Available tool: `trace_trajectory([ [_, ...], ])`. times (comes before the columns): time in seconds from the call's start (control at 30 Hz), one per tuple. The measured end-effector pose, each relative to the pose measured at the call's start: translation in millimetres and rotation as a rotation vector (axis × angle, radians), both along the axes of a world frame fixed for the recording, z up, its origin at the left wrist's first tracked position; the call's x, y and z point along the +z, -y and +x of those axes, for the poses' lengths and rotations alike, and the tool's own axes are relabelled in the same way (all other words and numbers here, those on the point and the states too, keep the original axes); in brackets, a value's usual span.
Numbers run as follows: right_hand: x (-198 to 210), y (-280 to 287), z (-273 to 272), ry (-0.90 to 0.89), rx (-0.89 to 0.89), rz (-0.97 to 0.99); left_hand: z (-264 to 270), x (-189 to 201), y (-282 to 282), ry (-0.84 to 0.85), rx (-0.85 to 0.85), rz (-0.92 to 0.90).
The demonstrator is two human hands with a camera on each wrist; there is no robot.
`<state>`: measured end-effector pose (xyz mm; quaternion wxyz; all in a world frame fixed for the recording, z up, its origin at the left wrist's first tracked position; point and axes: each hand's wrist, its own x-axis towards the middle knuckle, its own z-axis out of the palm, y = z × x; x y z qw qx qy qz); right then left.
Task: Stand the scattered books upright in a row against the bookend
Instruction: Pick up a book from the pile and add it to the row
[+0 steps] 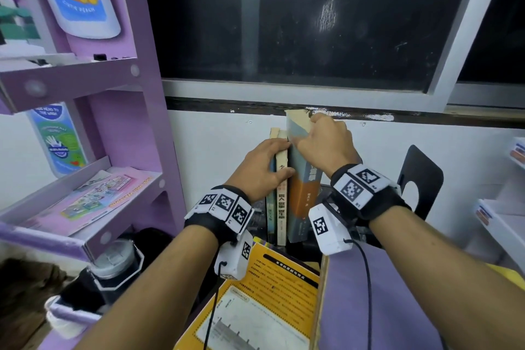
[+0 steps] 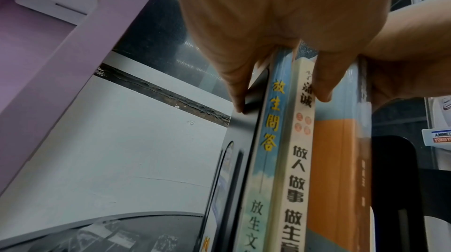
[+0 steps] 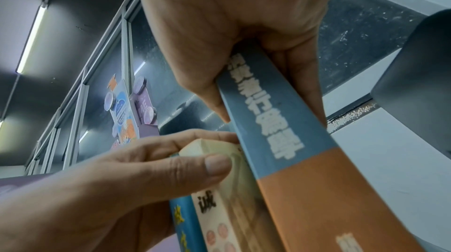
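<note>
Three books stand on end by the wall. My left hand point(image 1: 270, 163) pinches a thin blue book point(image 1: 271, 216) and a cream book point(image 1: 281, 213) at their tops: thumb on the cream spine point(image 2: 296, 179), fingers on a black bookend point(image 2: 241, 130) left of the blue spine point(image 2: 268, 130). Gripped at its top by my right hand point(image 1: 324, 142), a taller blue-and-orange book point(image 1: 302, 196) lies against the cream one point(image 3: 214, 208). A second black bookend point(image 1: 423, 176) stands apart to the right. A yellow book point(image 1: 270, 293) lies flat in front.
A purple cardboard display rack point(image 1: 136, 136) stands close on the left, with a lidded bottle point(image 1: 116, 261) below it. White wall and a dark window point(image 1: 312, 23) are right behind the books. White trays point(image 1: 500, 221) sit at the right edge. A purple surface point(image 1: 383, 307) lies beside the yellow book.
</note>
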<state>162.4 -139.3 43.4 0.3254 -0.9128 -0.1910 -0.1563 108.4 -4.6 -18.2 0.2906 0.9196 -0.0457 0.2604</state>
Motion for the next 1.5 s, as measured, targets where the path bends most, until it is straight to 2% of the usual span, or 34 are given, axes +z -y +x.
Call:
trace_trajectory([
  [0.2, -16, -1, 2, -0.035, 0.026, -0.031, 2, -4, 2, 0.031, -0.001, -0.055],
  [0.37, -12, 6, 0, -0.071, 0.071, -0.036, 1, -8, 0, 0.03, 0.024, -0.107],
  [0.57, -6, 19, -6, -0.172, 0.243, -0.1, -4, -10, -2, 0.072, 0.038, -0.201],
  [0.77, -6, 30, -7, -0.371, 0.417, -0.098, -10, -6, -2, -0.027, -0.011, -0.234],
  [1.07, -18, 31, -6, -0.227, 0.433, -0.093, -15, -5, 5, -0.021, -0.061, -0.3],
  [1.5, -31, 24, 7, -0.155, 0.391, -0.065, -14, -9, 6, 0.023, -0.047, -0.285],
])
